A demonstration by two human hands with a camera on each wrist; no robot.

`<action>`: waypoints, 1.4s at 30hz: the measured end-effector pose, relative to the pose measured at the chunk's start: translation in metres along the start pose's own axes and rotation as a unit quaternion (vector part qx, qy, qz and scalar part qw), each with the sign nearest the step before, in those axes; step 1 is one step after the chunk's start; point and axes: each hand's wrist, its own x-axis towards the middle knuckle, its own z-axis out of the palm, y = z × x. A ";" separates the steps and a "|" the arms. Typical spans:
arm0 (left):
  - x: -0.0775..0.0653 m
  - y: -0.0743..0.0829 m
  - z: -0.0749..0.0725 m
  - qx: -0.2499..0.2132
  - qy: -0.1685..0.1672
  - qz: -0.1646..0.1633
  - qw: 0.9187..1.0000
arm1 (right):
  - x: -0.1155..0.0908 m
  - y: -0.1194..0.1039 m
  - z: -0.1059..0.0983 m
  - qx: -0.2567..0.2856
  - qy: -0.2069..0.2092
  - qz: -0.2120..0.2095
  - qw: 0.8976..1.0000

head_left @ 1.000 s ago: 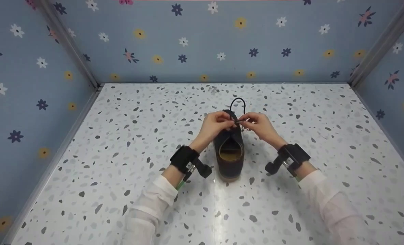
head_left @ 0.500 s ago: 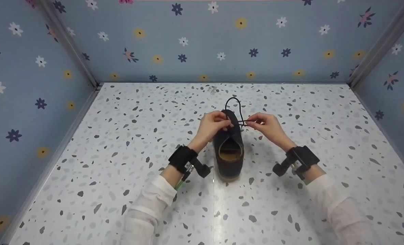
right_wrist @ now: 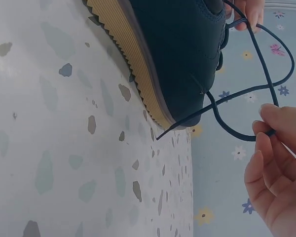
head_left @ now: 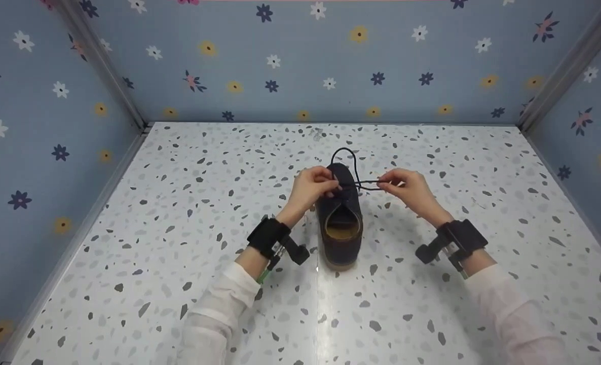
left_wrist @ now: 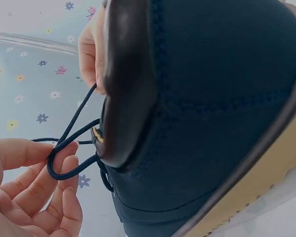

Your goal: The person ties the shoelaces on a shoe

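Observation:
A dark navy shoe (head_left: pixel 342 251) with a tan sole (right_wrist: pixel 138 64) stands upright, toe toward the back wall. Over its front part my left hand (head_left: pixel 311 187) pinches a loop of dark shoelace (left_wrist: pixel 71 175) between thumb and forefinger. Right of the shoe, my right hand (head_left: pixel 407 188) pinches another part of the shoelace (right_wrist: pixel 259 54), drawn out sideways in two strands. A further bend of lace arches beyond the toe in the head view. In the right wrist view a loose lace tip (right_wrist: pixel 160 137) hangs past the shoe's side.
The shoe is on a white speckled tabletop (head_left: pixel 179 284). Blue flower-printed panels (head_left: pixel 300 61) stand behind and on both sides, joined by grey corner strips (head_left: pixel 103 61). Black camera straps (head_left: pixel 269 235) sit on both wrists.
My right hand has moved right, away from the shoe, drawing two strands of lace out with it. The left hand shifts slightly left, and the arch of lace beyond the toe leans left.

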 end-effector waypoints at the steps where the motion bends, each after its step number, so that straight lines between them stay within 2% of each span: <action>1: 0.000 0.000 0.000 0.003 0.000 0.001 1.000 | 0.000 0.002 -0.001 0.002 0.000 0.001 1.000; 2: -0.001 0.001 -0.001 0.004 -0.001 0.001 1.000 | -0.001 0.003 -0.001 0.003 -0.001 0.002 1.000; 5: -0.001 0.001 -0.002 -0.007 -0.005 0.004 1.000 | 0.003 0.046 0.001 0.054 -0.019 -0.007 0.998; 7: -0.002 0.001 -0.002 -0.012 -0.005 0.004 1.000 | 0.001 0.048 -0.001 0.056 -0.019 -0.005 0.998; 9: -0.001 0.000 -0.003 -0.008 -0.002 0.006 1.000 | 0.000 0.048 -0.003 0.045 -0.022 -0.008 0.999; 12: -0.001 0.000 -0.003 0.004 0.004 0.005 1.000 | -0.007 0.009 -0.011 -0.027 -0.015 0.006 1.000; 16: -0.001 -0.001 -0.003 0.010 0.008 0.000 1.000 | -0.008 0.007 -0.015 -0.045 -0.027 0.021 0.998; 19: -0.001 -0.001 -0.003 0.014 0.010 -0.004 1.000 | -0.009 0.010 -0.017 -0.051 -0.021 0.033 0.998; 22: -0.002 0.000 -0.003 0.017 0.009 -0.008 1.000 | -0.007 0.040 -0.016 -0.057 -0.002 0.031 0.998; 27: -0.001 0.001 -0.003 0.015 0.004 -0.008 1.000 | 0.002 0.129 -0.005 -0.098 0.036 0.028 0.994; 30: -0.001 0.003 -0.004 0.016 0.001 -0.008 1.000 | 0.005 0.158 -0.001 -0.114 0.048 0.032 0.992; 35: -0.001 0.003 -0.005 0.006 -0.004 -0.014 1.000 | 0.007 0.165 -0.004 -0.101 0.042 0.025 0.994; 36: -0.001 0.002 -0.005 0.003 -0.005 -0.016 1.000 | 0.004 0.143 -0.010 -0.074 0.026 0.024 0.997; 42: 0.000 0.001 -0.005 0.005 -0.008 -0.031 0.999 | 0.002 0.137 -0.014 -0.025 0.006 0.033 0.999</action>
